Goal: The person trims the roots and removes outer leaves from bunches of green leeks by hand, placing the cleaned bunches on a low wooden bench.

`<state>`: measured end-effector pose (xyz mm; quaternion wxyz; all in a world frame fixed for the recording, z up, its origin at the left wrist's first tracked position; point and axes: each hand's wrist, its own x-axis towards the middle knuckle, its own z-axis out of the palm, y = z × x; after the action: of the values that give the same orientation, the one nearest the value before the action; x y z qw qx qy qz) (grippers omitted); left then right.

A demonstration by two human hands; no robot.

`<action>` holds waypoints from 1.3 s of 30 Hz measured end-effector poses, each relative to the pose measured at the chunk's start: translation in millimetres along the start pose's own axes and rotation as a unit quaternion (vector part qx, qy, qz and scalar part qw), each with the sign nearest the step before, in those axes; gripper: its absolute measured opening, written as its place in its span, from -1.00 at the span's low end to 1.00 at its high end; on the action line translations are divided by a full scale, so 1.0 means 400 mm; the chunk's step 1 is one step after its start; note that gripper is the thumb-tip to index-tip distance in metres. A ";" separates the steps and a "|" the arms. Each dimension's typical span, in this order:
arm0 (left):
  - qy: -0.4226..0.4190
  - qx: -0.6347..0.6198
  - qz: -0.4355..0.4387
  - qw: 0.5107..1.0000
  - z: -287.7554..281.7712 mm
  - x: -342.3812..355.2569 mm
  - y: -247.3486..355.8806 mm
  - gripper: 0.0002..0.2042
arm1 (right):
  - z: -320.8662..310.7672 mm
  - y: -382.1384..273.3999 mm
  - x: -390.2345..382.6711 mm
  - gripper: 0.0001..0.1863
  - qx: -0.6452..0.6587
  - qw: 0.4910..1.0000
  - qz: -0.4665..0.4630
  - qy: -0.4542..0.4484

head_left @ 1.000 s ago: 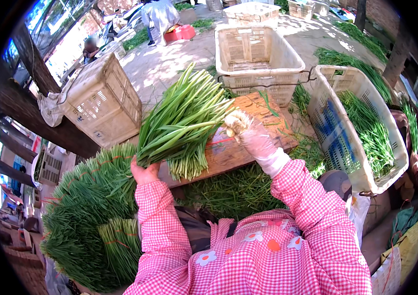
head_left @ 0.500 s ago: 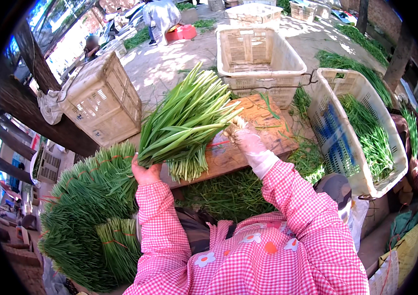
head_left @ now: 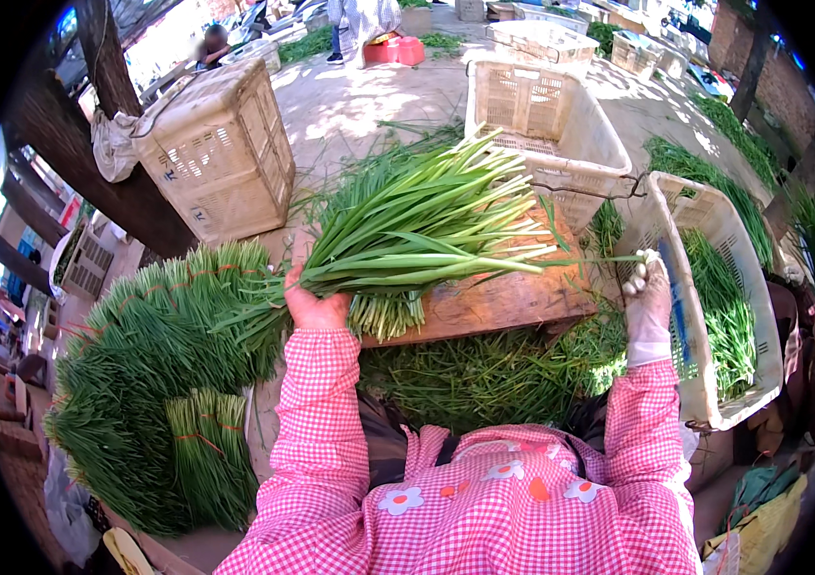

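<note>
A big loose bunch of garlic chives (head_left: 417,216) lies in the grip of my left hand (head_left: 316,305), leafy end in the palm and pale stems fanning to the right over a wooden board (head_left: 503,307). Out to the right, beside a crate, my gloved right hand (head_left: 649,292) is closed, its fingertips pinching a thin green chive leaf (head_left: 609,259) that trails back toward the stems. Beneath the held bunch, another chive bundle (head_left: 388,314) rests on the board with its pale ends toward me.
Tied chive bundles (head_left: 158,335) are heaped at my left. A crate holding chives (head_left: 724,307) stands at the right, another white crate (head_left: 551,125) behind the board. An upended crate (head_left: 221,149) leans near a tree trunk. Loose trimmings (head_left: 484,374) cover the ground under the board.
My right hand has moved away from the stems, rightward to beside the crate, drawing a leaf along. The bunch, still in my left hand, now lies flatter with its stems spread.
</note>
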<state>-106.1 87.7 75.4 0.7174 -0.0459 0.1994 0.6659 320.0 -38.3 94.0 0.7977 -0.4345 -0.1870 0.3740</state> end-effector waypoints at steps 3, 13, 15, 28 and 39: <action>0.026 0.011 0.042 0.999 0.024 -0.017 -0.004 -0.51 | 0.023 -0.031 -0.078 -0.88 -0.541 0.824 -0.023 -0.165; -0.007 0.036 0.043 0.998 0.030 -0.015 -0.013 -0.48 | 0.355 0.065 -0.302 -0.53 -0.218 0.895 0.067 -0.383; -0.016 0.052 0.039 0.998 0.024 -0.011 -0.010 -0.52 | 0.359 0.086 -0.304 -0.71 -0.149 0.908 0.063 -0.387; 0.022 0.040 0.034 0.998 -0.015 0.026 0.044 -0.61 | 0.263 0.086 -0.227 -0.72 -0.225 0.931 0.009 -0.287; -0.004 0.026 0.003 1.000 -0.003 -0.005 0.027 -0.62 | 0.291 0.082 -0.240 -0.86 0.138 0.923 0.202 -0.296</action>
<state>-117.0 86.8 77.0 0.7169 -0.0243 0.2142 0.6630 170.6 -35.6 133.3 0.6659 -0.2181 -0.2693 0.6607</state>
